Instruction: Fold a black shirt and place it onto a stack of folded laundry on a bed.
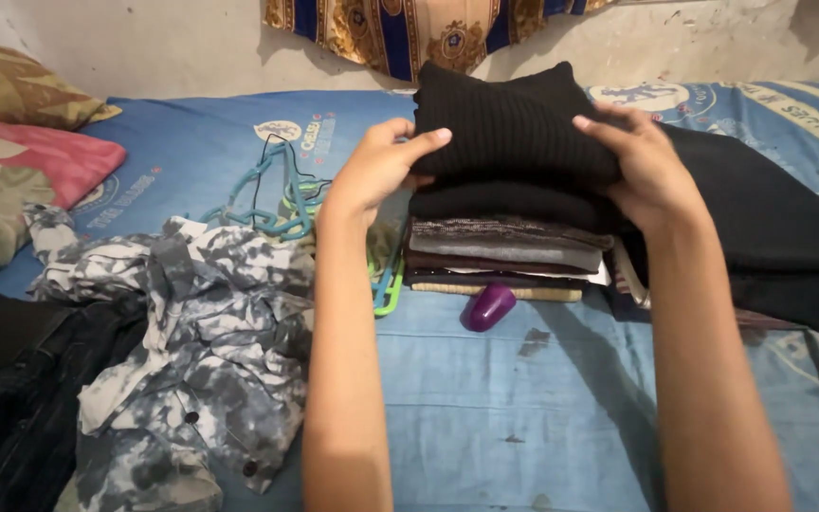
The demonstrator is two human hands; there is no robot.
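A folded black knitted sweater [514, 118] lies on the top of a stack of folded clothes [509, 256], in the middle of the bed, near the wall. The left hand [381, 166] grasps the left edge of the sweater: the fingers lie over the top of the fabric and the thumb is below, partly hidden. The right hand [646, 171] grasps the right side in the same way, with the fingers curled over the knit. Both hands are closed on the sweater.

The stack under it has several layers, dark, grey, brown and one light beige at the bottom. Just in front of the stack, touching its lower edge or very near to it, lies a small purple object [489, 306] with a rounded shape; I cannot tell what it is. At the right, beside the stack, a big black cloth [779, 237] is spread out, and the right forearm crosses in front of it.

At the left of the stack lie some plastic hangers [277, 204], turquoise and green, tangled together. Closer to the person lies a crumpled grey and white patterned shirt [191, 332], and beside it, at the left edge, a dark garment [11, 379]. Everything rests on a blue bed sheet [523, 417]. In the far left corner are pillows [11, 142].
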